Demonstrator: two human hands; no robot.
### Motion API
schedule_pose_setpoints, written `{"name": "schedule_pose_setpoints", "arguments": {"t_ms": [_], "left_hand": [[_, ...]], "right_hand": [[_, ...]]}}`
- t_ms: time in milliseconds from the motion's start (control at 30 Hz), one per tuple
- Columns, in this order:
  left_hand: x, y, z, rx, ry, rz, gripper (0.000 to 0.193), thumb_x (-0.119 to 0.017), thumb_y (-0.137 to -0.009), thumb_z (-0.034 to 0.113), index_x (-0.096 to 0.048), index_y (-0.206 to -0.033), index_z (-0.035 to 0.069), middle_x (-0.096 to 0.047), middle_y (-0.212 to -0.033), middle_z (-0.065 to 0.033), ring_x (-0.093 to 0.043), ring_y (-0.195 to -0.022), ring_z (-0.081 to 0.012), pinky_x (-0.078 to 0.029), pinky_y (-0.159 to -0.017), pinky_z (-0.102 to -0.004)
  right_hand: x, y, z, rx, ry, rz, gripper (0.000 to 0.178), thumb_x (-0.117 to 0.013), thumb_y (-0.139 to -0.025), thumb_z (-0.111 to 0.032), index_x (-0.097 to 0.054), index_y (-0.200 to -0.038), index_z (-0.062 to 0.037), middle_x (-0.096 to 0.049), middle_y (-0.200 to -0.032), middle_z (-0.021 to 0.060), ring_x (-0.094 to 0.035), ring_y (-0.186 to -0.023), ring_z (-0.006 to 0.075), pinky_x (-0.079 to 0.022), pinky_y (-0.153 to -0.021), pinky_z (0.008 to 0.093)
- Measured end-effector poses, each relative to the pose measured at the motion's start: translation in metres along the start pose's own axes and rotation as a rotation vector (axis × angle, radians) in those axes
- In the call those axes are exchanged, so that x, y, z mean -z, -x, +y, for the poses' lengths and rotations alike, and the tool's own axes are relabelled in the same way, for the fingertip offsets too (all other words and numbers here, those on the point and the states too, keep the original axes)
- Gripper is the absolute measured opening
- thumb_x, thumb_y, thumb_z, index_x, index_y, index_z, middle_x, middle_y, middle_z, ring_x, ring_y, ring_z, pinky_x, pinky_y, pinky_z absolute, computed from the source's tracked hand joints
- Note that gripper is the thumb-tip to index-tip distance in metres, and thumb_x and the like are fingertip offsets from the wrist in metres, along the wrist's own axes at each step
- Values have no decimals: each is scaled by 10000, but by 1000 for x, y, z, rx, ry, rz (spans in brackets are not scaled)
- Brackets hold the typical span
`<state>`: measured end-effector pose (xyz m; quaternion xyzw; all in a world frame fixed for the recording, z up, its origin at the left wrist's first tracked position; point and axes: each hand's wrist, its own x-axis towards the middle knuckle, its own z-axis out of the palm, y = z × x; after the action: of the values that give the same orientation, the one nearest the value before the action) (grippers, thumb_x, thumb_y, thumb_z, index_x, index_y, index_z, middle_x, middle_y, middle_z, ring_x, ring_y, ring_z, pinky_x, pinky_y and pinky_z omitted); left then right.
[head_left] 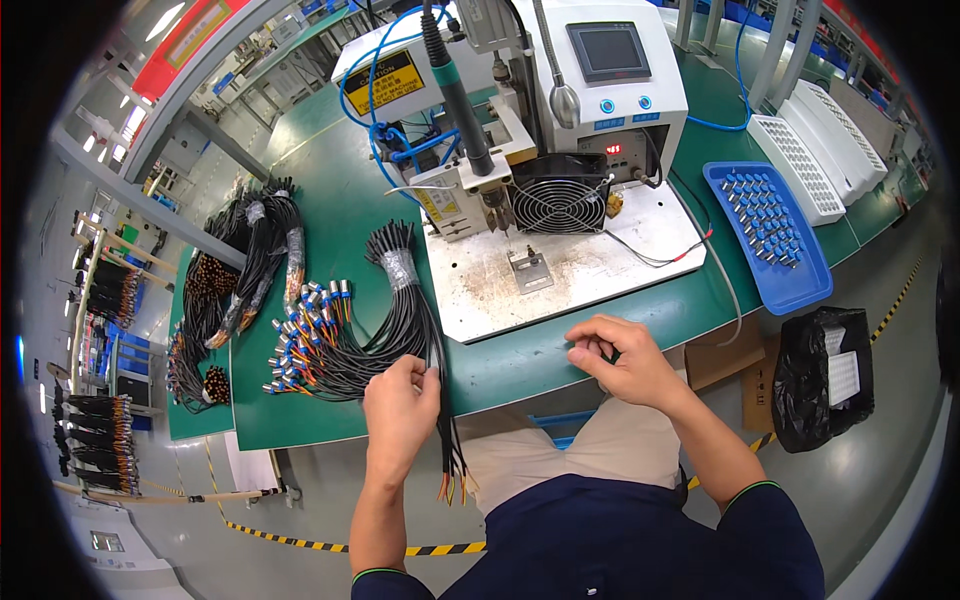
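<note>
My left hand point(400, 405) pinches a black cable point(438, 400) at the near edge of the green bench point(330, 190). The cable's stripped coloured wire ends hang below the edge by my lap. It belongs to a taped bundle of black cables point(395, 290) that fans out to the left into several metal connectors point(305, 330). My right hand point(620, 360) rests on the bench edge to the right, fingers curled; whether it holds a small part I cannot tell. Behind both hands stands a white soldering machine point(580, 90) on a scuffed white base plate point(580, 270).
A blue tray point(810, 280) of small metal-and-blue parts lies at the right, white perforated trays point(815, 170) behind it. More cable bundles point(250, 260) lie at the left. A black bag point(825, 375) and a cardboard box point(725, 360) sit below the bench's right end.
</note>
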<state>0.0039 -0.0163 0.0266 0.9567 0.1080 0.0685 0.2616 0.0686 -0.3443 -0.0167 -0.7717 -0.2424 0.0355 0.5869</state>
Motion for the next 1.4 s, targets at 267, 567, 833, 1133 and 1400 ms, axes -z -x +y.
{"name": "schedule_pose_setpoints", "arguments": {"t_ms": [267,567,833,1133,1400], "left_hand": [[13,19,5,-80,-13,-79,83,-747,-908,48,-747,-948,-25,-727,-878,-130,-660,-671,-253,-524,-660,-385],[16,41,-18,5,452,-189,186,-721,-1029,13,-793,-1191,-41,-689,-923,-55,-623,-795,-93,-523,-745,-262],[58,54,38,-443,533,-414,366,-677,-806,-130,-756,-1154,-51,-742,-1014,-129,-734,-906,-249,-586,-851,-348],[8,13,81,-1005,309,-360,237,-812,-859,-15,-775,-1094,-10,-755,-987,-149,-732,-827,-340,-582,-754,-417],[-55,-22,107,-651,499,-747,268,-777,-1015,100,-781,-1244,-38,-739,-877,-121,-698,-729,-253,-540,-709,-341]], "right_hand": [[3,-2,0,2,-8,-11,237,-816,-1009,-158,-773,-1158,21,-708,-890,61,-625,-746,122,-488,-654,291],[4,-1,3,2,-29,-16,238,-823,-1007,-157,-775,-1160,19,-713,-898,56,-622,-750,113,-487,-656,284],[21,6,-6,34,-53,8,231,-817,-1015,-164,-766,-1164,4,-738,-954,69,-670,-822,121,-511,-694,299],[144,45,10,-46,371,731,200,-808,-984,-125,-778,-1139,-3,-752,-981,91,-701,-844,174,-538,-723,323],[294,77,87,-405,1008,923,339,-849,-844,-131,-788,-1159,-18,-797,-1061,149,-717,-1046,381,-572,-989,482]]}}
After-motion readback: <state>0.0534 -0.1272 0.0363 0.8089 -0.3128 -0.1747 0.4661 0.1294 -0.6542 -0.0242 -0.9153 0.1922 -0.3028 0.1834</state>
